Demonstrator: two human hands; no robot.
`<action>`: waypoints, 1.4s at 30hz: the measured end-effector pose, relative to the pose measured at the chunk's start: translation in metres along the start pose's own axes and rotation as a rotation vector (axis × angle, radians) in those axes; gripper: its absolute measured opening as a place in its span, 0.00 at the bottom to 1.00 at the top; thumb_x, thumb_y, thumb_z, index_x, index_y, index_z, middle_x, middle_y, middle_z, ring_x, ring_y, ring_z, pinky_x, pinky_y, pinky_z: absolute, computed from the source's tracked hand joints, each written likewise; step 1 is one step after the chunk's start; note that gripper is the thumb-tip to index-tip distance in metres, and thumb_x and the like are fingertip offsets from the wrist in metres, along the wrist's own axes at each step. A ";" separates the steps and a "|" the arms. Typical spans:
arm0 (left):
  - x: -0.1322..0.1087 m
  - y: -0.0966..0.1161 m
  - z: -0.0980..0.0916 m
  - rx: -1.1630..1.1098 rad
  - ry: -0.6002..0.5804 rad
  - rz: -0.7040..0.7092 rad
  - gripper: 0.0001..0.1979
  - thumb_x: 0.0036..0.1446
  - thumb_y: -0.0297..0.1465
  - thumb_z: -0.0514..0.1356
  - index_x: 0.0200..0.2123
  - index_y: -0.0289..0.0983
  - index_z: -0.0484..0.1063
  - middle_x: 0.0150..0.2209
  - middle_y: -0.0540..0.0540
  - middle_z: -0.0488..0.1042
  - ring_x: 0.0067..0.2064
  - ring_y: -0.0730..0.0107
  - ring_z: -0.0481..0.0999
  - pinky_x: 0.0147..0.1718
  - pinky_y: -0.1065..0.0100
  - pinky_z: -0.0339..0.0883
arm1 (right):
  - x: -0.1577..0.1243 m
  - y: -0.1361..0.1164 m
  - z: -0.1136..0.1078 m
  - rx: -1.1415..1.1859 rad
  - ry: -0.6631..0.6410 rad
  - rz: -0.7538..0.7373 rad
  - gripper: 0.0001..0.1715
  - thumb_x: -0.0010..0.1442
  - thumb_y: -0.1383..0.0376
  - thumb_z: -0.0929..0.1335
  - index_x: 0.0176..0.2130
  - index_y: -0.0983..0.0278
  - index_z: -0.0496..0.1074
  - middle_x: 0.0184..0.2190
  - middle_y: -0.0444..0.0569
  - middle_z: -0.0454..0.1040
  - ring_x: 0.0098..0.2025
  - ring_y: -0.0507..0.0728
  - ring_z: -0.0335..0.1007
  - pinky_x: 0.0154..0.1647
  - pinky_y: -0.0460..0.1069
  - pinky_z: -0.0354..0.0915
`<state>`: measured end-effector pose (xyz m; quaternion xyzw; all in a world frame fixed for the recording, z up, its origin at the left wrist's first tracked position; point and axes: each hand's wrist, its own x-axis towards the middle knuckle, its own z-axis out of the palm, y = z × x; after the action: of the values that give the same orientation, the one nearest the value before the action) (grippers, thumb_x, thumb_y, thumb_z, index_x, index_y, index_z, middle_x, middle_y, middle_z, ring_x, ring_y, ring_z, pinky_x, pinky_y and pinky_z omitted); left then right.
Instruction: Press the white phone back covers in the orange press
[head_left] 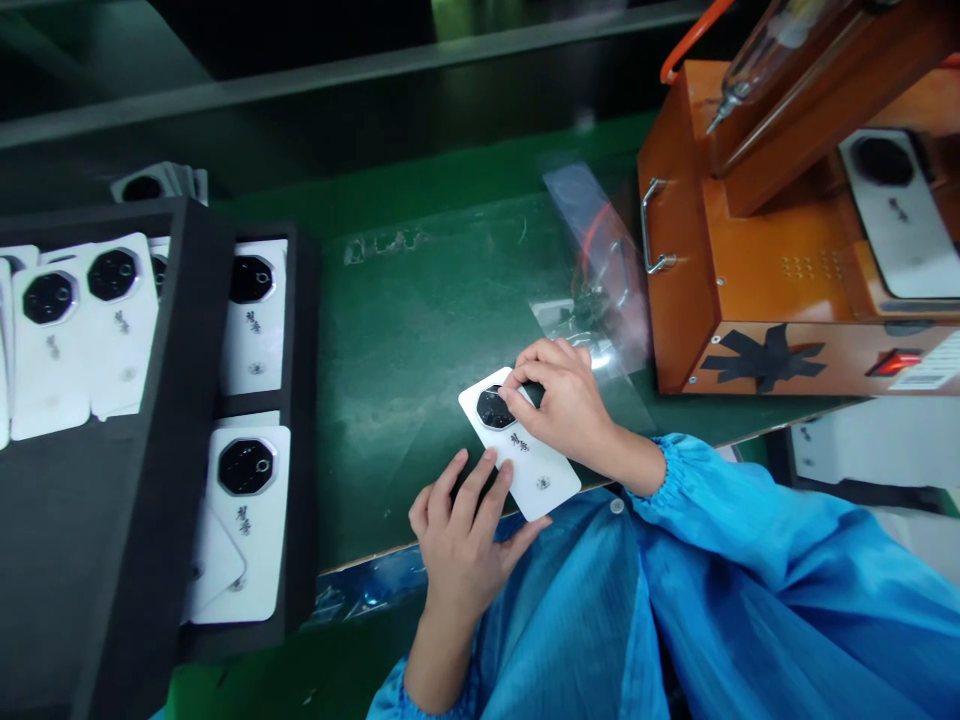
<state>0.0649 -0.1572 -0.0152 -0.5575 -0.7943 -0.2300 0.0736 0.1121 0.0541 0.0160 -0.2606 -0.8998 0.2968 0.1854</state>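
A white phone back panel [541, 484] with a black octagonal camera window lies at a slant near the table's front edge. My left hand [461, 535] steadies it, fingertips on its left side and thumb by the lower edge. At the camera window, my right hand [562, 395] is closed in a pinch, thumb and index finger on the window's right rim. Whatever is between those fingertips, if anything, is too small to make out. Dark lettering and a small round mark show on the panel below the window.
Black trays [300, 400] on the left hold several similar white panels [251, 540]. An orange machine [682, 240] with a dispensing needle [718, 115] stands on the right, a panel [904, 225] on top. Clear plastic film [592, 250] lies on the green table [390, 350].
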 end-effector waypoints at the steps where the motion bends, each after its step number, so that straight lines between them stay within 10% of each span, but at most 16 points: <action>1: 0.000 0.000 0.000 0.001 -0.004 -0.001 0.34 0.54 0.52 0.68 0.60 0.43 0.72 0.56 0.40 0.78 0.60 0.44 0.72 0.52 0.52 0.56 | 0.000 0.000 0.000 -0.001 0.001 0.001 0.08 0.63 0.63 0.69 0.31 0.60 0.74 0.40 0.46 0.75 0.44 0.58 0.66 0.47 0.57 0.53; 19: 0.004 0.005 -0.001 -0.002 0.025 -0.022 0.32 0.54 0.52 0.68 0.55 0.40 0.75 0.55 0.40 0.79 0.59 0.45 0.73 0.52 0.52 0.58 | -0.006 -0.021 -0.022 0.227 -0.012 0.007 0.07 0.62 0.68 0.68 0.32 0.61 0.74 0.39 0.45 0.74 0.45 0.57 0.66 0.51 0.56 0.52; 42: 0.002 0.005 0.002 0.035 0.058 -0.004 0.33 0.52 0.53 0.69 0.55 0.39 0.75 0.52 0.39 0.81 0.57 0.44 0.74 0.50 0.53 0.58 | -0.004 -0.004 0.005 -0.018 0.049 -0.008 0.08 0.64 0.66 0.69 0.32 0.62 0.75 0.40 0.46 0.74 0.45 0.58 0.65 0.49 0.56 0.50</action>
<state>0.0692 -0.1531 -0.0148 -0.5476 -0.7969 -0.2322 0.1057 0.1112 0.0472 0.0139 -0.2659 -0.8986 0.2815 0.2062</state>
